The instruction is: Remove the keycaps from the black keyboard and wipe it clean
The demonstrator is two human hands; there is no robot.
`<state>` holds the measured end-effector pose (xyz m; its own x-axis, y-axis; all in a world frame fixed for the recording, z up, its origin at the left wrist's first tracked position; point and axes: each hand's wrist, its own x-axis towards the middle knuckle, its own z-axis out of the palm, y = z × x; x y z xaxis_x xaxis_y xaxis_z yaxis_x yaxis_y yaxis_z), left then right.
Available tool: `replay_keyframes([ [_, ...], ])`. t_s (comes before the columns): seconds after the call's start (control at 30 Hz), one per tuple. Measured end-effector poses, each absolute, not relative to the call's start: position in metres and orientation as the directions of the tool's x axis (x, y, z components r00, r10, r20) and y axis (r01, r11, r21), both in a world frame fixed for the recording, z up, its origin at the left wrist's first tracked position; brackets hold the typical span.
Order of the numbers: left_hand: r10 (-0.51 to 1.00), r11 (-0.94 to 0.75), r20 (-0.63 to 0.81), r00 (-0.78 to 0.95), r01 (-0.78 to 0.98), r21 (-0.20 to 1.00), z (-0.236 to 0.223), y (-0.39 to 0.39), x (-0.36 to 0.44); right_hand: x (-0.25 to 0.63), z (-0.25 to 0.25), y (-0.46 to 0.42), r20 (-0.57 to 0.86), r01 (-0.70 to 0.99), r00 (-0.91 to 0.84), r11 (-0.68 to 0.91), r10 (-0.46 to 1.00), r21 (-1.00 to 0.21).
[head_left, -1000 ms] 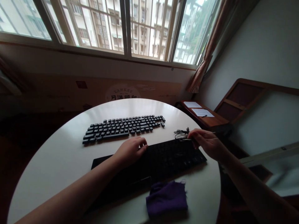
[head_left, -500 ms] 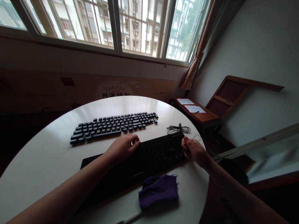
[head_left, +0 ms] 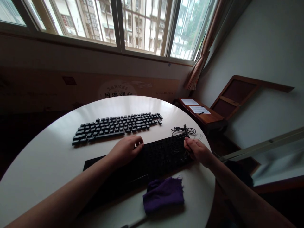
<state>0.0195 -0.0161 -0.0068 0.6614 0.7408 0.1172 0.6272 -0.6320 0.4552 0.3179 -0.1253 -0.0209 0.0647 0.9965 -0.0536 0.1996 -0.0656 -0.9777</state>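
Note:
A black keyboard base, bare of keycaps over the part that shows, lies slantwise on the white round table. My left hand is curled at its far edge and holds it there, fingers bent and thumb on top. Over its right end my right hand is closed around a wire keycap puller, whose thin loops stick out above and below the fist. Behind the base stand rows of loose black keycaps, laid out in keyboard order. My left forearm hides part of the base.
Beyond the base's right end lies a coiled black cable. A purple cloth sits at the near side, beside a brush-like handle. Right of the table, a wooden chair bears papers and a pen.
My right hand has shifted slightly left relative to the keyboard base, still closed on the keycap puller. The left hand keeps its place. The whole view has moved a little.

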Motion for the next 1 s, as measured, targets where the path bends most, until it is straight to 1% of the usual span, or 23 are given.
replay_keyframes([
  [0.07,0.740,-0.631,0.115,0.662,0.626,0.458,-0.007,-0.016,0.020,0.317,-0.023,-0.129,-0.010,0.234,0.067,-0.025,0.998,-0.972],
  [0.23,0.733,-0.640,0.124,0.669,0.616,0.460,-0.007,-0.016,0.019,0.310,-0.034,-0.146,0.202,0.389,0.082,0.155,0.976,-0.908],
  [0.3,0.735,-0.637,0.121,0.667,0.619,0.459,-0.008,-0.016,0.018,0.308,-0.038,-0.150,0.236,0.409,0.103,0.175,0.966,-0.896],
  [0.4,0.741,-0.632,0.121,0.661,0.625,0.458,-0.008,-0.016,0.018,0.308,-0.042,-0.150,0.249,0.373,0.142,0.181,0.958,-0.910],
  [0.63,0.744,-0.632,0.131,0.655,0.627,0.455,-0.006,-0.018,0.018,0.313,-0.045,-0.144,0.197,0.204,0.233,0.150,0.952,-0.967],
  [0.73,0.744,-0.634,0.137,0.654,0.627,0.452,-0.007,-0.018,0.018,0.314,-0.040,-0.141,0.078,-0.015,0.262,0.085,0.962,-0.996],
  [0.8,0.743,-0.635,0.137,0.655,0.626,0.452,-0.007,-0.018,0.017,0.315,-0.037,-0.139,0.006,-0.133,0.261,0.042,0.965,-0.990],
  [0.9,0.743,-0.634,0.133,0.656,0.626,0.453,-0.007,-0.019,0.017,0.315,-0.033,-0.136,-0.030,-0.160,0.230,0.007,0.973,-0.987],
  [0.97,0.744,-0.637,0.147,0.652,0.625,0.451,-0.005,-0.021,0.018,0.314,-0.027,-0.131,-0.042,-0.135,0.184,-0.017,0.982,-0.991],
  [1.0,0.743,-0.642,0.164,0.649,0.622,0.448,-0.004,-0.022,0.018,0.312,-0.022,-0.128,-0.033,-0.097,0.154,-0.018,0.987,-0.995],
])
